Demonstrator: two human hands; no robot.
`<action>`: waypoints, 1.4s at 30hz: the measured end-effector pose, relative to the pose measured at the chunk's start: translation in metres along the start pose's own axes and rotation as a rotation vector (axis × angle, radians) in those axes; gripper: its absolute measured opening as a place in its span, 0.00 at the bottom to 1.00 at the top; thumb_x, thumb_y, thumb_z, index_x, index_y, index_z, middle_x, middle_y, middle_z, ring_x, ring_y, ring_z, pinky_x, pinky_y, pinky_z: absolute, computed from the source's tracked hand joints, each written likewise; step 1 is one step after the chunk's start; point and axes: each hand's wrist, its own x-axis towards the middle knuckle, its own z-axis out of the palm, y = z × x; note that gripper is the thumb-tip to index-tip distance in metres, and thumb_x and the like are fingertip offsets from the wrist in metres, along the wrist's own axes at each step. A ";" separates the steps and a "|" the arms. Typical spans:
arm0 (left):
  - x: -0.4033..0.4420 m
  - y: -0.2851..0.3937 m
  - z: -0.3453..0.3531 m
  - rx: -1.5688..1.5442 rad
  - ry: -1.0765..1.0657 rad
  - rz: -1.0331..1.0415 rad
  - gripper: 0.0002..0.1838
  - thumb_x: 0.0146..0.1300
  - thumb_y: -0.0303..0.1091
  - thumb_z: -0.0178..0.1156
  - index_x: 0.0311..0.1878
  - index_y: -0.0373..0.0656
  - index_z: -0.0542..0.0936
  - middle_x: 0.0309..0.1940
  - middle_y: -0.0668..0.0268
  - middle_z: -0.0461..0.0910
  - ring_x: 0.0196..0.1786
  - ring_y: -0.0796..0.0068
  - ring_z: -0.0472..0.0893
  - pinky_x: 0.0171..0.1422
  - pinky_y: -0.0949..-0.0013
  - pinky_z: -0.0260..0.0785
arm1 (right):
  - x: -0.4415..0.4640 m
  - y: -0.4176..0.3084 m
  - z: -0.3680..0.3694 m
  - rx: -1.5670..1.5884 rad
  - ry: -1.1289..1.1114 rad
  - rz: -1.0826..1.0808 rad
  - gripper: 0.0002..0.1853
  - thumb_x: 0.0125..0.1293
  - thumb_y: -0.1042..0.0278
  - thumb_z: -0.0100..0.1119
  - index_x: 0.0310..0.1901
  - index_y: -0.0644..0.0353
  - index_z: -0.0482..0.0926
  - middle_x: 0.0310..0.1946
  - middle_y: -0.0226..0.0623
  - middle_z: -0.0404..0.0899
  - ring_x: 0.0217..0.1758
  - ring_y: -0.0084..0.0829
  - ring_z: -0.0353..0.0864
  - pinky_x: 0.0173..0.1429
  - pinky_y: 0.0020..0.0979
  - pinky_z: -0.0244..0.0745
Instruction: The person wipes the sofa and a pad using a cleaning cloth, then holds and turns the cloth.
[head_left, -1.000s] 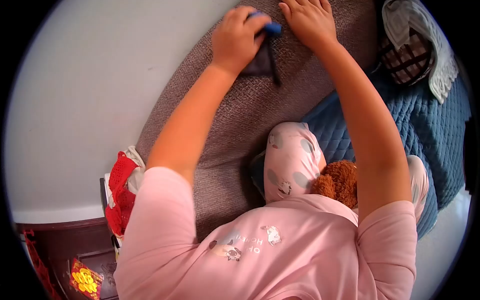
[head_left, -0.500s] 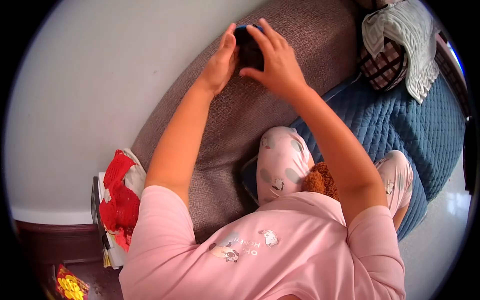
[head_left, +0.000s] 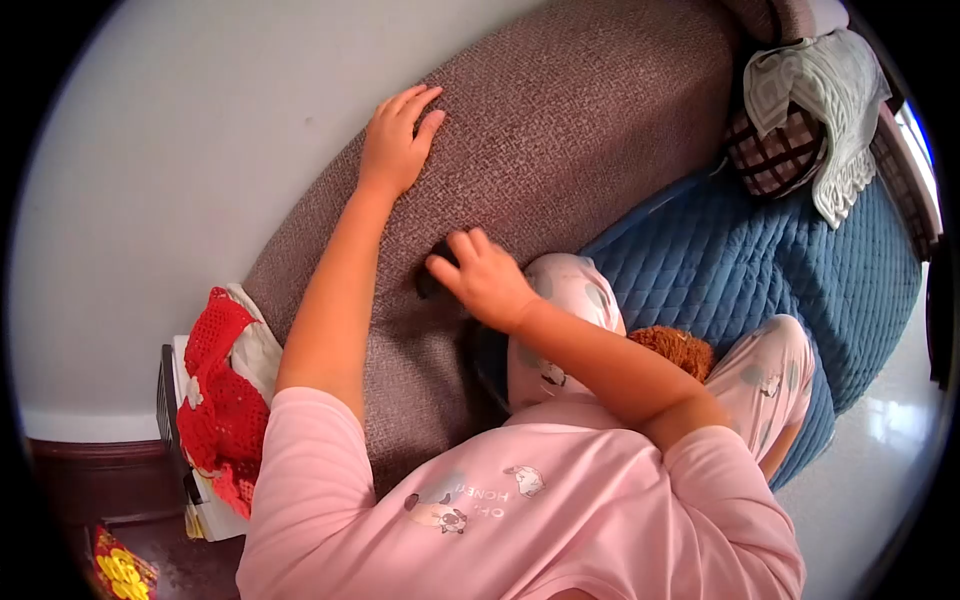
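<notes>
My left hand rests on the upper edge of the brown-grey woven sofa back, fingers spread, nothing in it. Lower and to the right, my right hand has its fingers curled at a small dark object against the sofa fabric. Most of that object is hidden behind the fingers, so its shape cannot be made out. Between my legs, a brown fluffy thing shows in part.
A blue quilted cover lies under my legs. At the upper right a pale fringed cloth hangs over a checked item. A red crocheted cloth lies at the left beside the wall.
Both hands held a dark object with a blue edge near the top of the sofa. They have parted: my left hand moved left and let go, my right hand came down towards me.
</notes>
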 end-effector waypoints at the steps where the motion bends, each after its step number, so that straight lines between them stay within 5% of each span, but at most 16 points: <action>1: 0.002 -0.001 -0.002 -0.037 -0.004 -0.026 0.22 0.80 0.50 0.55 0.69 0.52 0.80 0.72 0.61 0.77 0.76 0.57 0.71 0.80 0.56 0.61 | -0.001 -0.004 0.008 -0.031 0.022 -0.023 0.14 0.64 0.65 0.57 0.51 0.49 0.80 0.47 0.42 0.72 0.49 0.42 0.75 0.47 0.38 0.83; 3: 0.003 -0.002 -0.004 -0.065 0.016 -0.019 0.23 0.79 0.50 0.57 0.68 0.50 0.82 0.71 0.61 0.78 0.75 0.57 0.72 0.80 0.55 0.63 | -0.004 0.005 0.006 0.009 -0.040 0.021 0.18 0.61 0.69 0.59 0.54 0.46 0.81 0.51 0.41 0.73 0.54 0.43 0.77 0.51 0.39 0.82; 5: 0.002 -0.001 -0.002 -0.107 0.035 -0.014 0.23 0.77 0.51 0.59 0.66 0.48 0.83 0.70 0.61 0.79 0.74 0.56 0.73 0.79 0.54 0.64 | 0.001 0.028 -0.012 -0.031 0.130 -0.019 0.13 0.63 0.65 0.59 0.50 0.46 0.81 0.49 0.39 0.75 0.51 0.41 0.77 0.49 0.39 0.82; 8: 0.001 0.003 -0.003 -0.091 0.019 -0.049 0.23 0.77 0.51 0.59 0.66 0.49 0.83 0.70 0.62 0.79 0.75 0.58 0.72 0.79 0.55 0.64 | 0.025 0.077 -0.074 -0.154 0.280 0.305 0.17 0.61 0.73 0.63 0.52 0.46 0.84 0.59 0.45 0.78 0.61 0.53 0.79 0.60 0.47 0.81; 13: 0.002 0.007 -0.004 -0.027 -0.005 -0.069 0.21 0.79 0.48 0.56 0.67 0.49 0.82 0.71 0.63 0.78 0.75 0.59 0.72 0.80 0.57 0.63 | 0.060 0.134 -0.127 -0.317 0.568 0.511 0.21 0.55 0.79 0.65 0.52 0.51 0.83 0.60 0.47 0.76 0.61 0.53 0.77 0.60 0.50 0.81; 19: 0.004 0.003 0.000 -0.023 0.048 -0.015 0.20 0.77 0.46 0.58 0.65 0.49 0.83 0.69 0.63 0.80 0.74 0.58 0.73 0.78 0.55 0.65 | 0.058 0.029 -0.029 -0.106 0.301 0.022 0.10 0.62 0.68 0.61 0.46 0.50 0.81 0.51 0.41 0.76 0.53 0.44 0.78 0.53 0.43 0.80; 21: 0.002 0.004 -0.001 -0.021 0.043 -0.018 0.20 0.77 0.46 0.58 0.65 0.48 0.83 0.69 0.62 0.79 0.74 0.58 0.73 0.78 0.55 0.65 | 0.051 0.000 -0.016 -0.005 0.148 -0.095 0.13 0.61 0.68 0.61 0.48 0.48 0.82 0.55 0.40 0.77 0.54 0.43 0.79 0.56 0.41 0.79; 26: 0.000 0.002 0.001 -0.052 0.042 -0.019 0.20 0.78 0.46 0.57 0.66 0.48 0.82 0.70 0.62 0.79 0.74 0.58 0.73 0.79 0.56 0.65 | 0.058 0.055 -0.053 -0.098 0.309 -0.072 0.09 0.61 0.66 0.61 0.43 0.47 0.82 0.49 0.38 0.78 0.50 0.43 0.80 0.51 0.44 0.79; 33: 0.002 0.013 -0.006 -0.001 0.003 -0.075 0.21 0.79 0.47 0.55 0.67 0.48 0.82 0.71 0.62 0.79 0.75 0.59 0.73 0.79 0.56 0.64 | 0.063 0.198 -0.172 -0.522 0.503 0.462 0.17 0.61 0.75 0.64 0.52 0.47 0.83 0.59 0.49 0.78 0.61 0.55 0.78 0.58 0.51 0.82; 36: 0.001 0.012 -0.006 0.004 -0.003 -0.076 0.21 0.80 0.47 0.55 0.68 0.49 0.81 0.71 0.62 0.78 0.76 0.58 0.72 0.79 0.57 0.64 | 0.072 0.183 -0.149 -0.534 0.515 0.494 0.19 0.60 0.76 0.64 0.53 0.49 0.82 0.61 0.51 0.76 0.61 0.58 0.77 0.59 0.51 0.82; 42: 0.001 0.004 -0.001 0.016 0.031 -0.023 0.20 0.79 0.45 0.56 0.66 0.48 0.82 0.70 0.60 0.79 0.74 0.57 0.74 0.79 0.57 0.64 | 0.063 0.029 -0.036 -0.124 0.190 -0.021 0.10 0.58 0.70 0.62 0.42 0.52 0.82 0.54 0.45 0.77 0.53 0.48 0.78 0.58 0.46 0.77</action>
